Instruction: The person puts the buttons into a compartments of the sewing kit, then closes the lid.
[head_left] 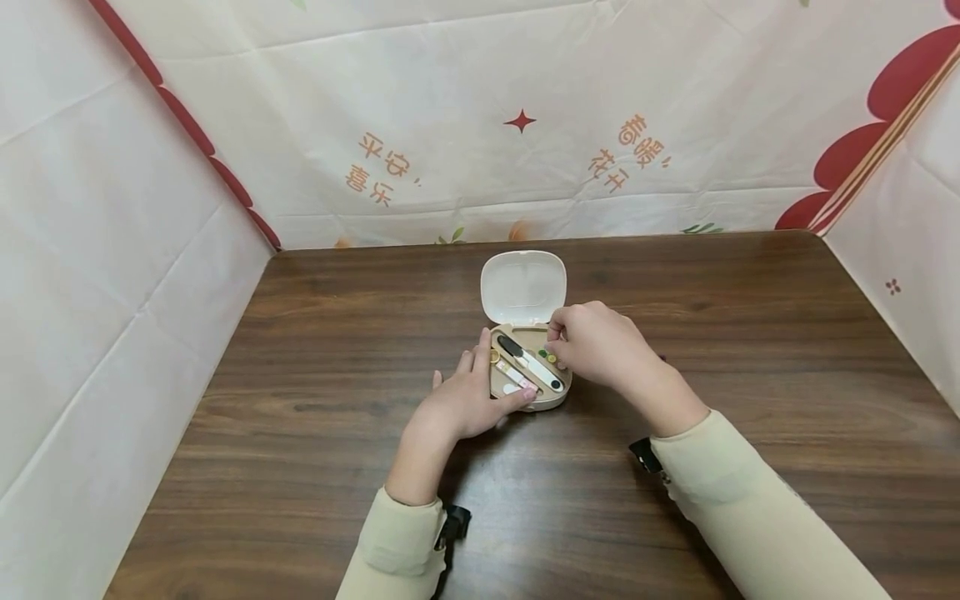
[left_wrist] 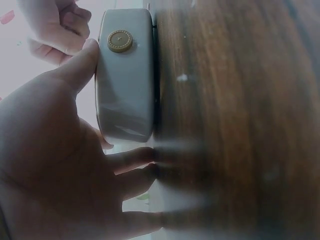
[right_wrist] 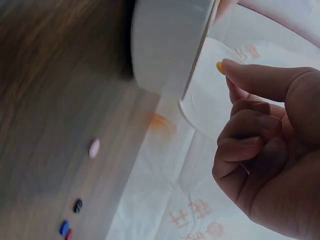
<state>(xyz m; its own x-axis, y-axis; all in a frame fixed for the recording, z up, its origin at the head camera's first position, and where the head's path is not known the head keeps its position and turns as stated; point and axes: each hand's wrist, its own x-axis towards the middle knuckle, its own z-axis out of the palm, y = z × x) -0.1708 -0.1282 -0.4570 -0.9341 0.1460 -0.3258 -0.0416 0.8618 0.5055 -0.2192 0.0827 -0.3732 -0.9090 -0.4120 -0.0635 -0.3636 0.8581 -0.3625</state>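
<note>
A white sewing kit box (head_left: 551,402) lies with its lid (head_left: 522,287) raised, holding a white-and-black seam ripper or snips (head_left: 531,363) set diagonally across it. My left hand (head_left: 468,402) rests against its left side, thumb along the front rim and the other fingers spread out straight. In the left wrist view a round tan catch (left_wrist: 120,41) shows on the box front. Over the right compartment my right hand (head_left: 602,343) pinches a small yellow button (right_wrist: 220,67) between thumb and index finger. Green and yellow buttons (head_left: 552,358) lie in that compartment.
On the wooden table (head_left: 300,433), right of the box, the right wrist view shows a pale pink button (right_wrist: 94,148), a black one (right_wrist: 78,205), a blue one (right_wrist: 64,228) and a red one (right_wrist: 69,234). A printed white cloth (head_left: 465,100) stands behind.
</note>
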